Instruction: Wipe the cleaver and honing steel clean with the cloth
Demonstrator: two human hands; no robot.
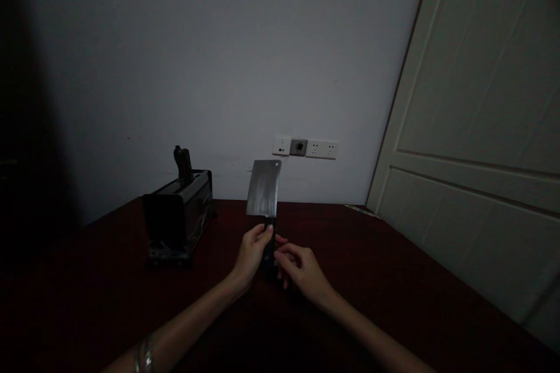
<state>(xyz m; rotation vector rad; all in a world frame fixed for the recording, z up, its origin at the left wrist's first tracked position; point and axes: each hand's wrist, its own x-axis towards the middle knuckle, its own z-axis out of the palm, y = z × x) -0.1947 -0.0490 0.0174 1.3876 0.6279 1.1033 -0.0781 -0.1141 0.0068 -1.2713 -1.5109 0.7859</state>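
Note:
A cleaver [264, 189] stands upright in front of me, its broad metal blade up and a small hole near the top right corner. My left hand [254, 253] is wrapped around its black handle, thumb lying along the front just below the blade. Against the right side of the lower handle is my right hand [304, 273], its fingers curled and thumb tip at the handle's edge. Dim light hides part of that contact. Left of the hands, a dark knife block [175, 221] rests on the table, with black handles [182, 163] sticking out of its top.
The dark red table [332, 233] reaches back to a pale wall [219, 70] with sockets [321, 149] low on it. A white panelled door [472, 128] borders the right side. A flat, thin strip [362, 210] lies at the table's back right edge.

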